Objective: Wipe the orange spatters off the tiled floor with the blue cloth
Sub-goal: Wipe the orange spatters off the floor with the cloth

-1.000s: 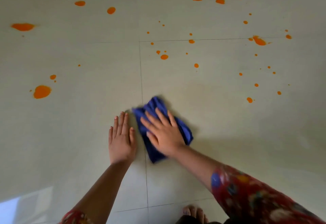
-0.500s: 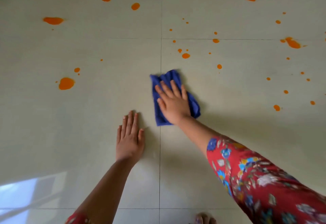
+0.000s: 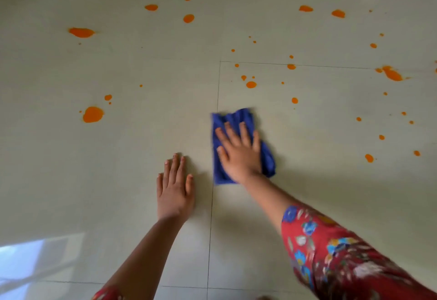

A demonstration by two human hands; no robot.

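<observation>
1. Cloth [image 3: 236, 120], blue and rumpled, lies on the floor [image 3: 331, 181] just right of a vertical grout line, near the middle of the view.
2. Right hand [image 3: 238, 153] lies flat on the cloth, its grip spread, fingers [image 3: 243, 131] pointing to 12 o'clock; the cloth shows beyond the fingertips and at both sides of the palm.
3. Left hand [image 3: 175, 188] rests palm-down on bare tile at 8 o'clock from the cloth, grip spread, holding nothing, apart from the cloth.
4. Spatters [image 3: 93, 114] of orange dot the floor from 9 through 12 to 3 o'clock of the cloth; the nearest drop [image 3: 294, 100] sits at 1 o'clock, not touching it.
5. Sleeve [image 3: 343, 259], red and flowered, covers the right forearm.
</observation>
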